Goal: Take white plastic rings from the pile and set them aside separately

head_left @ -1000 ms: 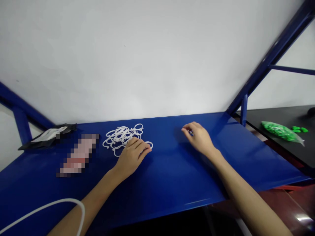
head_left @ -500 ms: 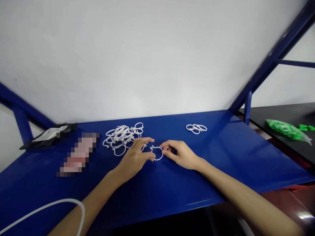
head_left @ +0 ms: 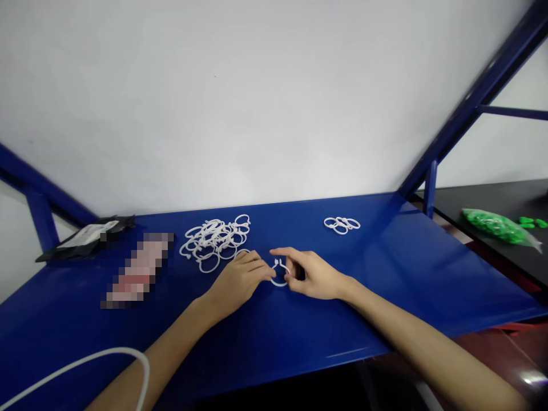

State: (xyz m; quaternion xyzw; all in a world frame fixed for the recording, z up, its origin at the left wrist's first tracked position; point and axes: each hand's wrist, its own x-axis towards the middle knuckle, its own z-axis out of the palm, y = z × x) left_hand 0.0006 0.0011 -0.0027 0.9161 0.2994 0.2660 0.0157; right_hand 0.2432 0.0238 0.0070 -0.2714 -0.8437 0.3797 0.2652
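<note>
Between my hands is a white curtain ring (head_left: pixel 279 284), its two knobbed ends pointing up, away from me. My left hand (head_left: pixel 240 281) pinches the ring's left side with thumb and fingertips. On the opposite side, my right hand (head_left: pixel 317 275) grips the ring between thumb and bent fingers, its index finger stretched out above the ends. Left of them lies a loose heap of similar white rings (head_left: pixel 209 262), one partly hidden behind my left hand. A small cluster of white rings (head_left: pixel 341 224) sits farther back on the right.
The blue table (head_left: pixel 385 257) meets a pale wall (head_left: pixel 265 114). At left lie a black package (head_left: pixel 85 237) and a pixelated object (head_left: pixel 139 268). A white cable (head_left: pixel 85 357) loops across the lower left. A bag of green pieces (head_left: pixel 499 228) rests on a black table at right.
My left hand has closed from spread fingers onto the ring's left side. The ring has shifted slightly right and turned, its ends now at the top. My right index finger has stretched out.
</note>
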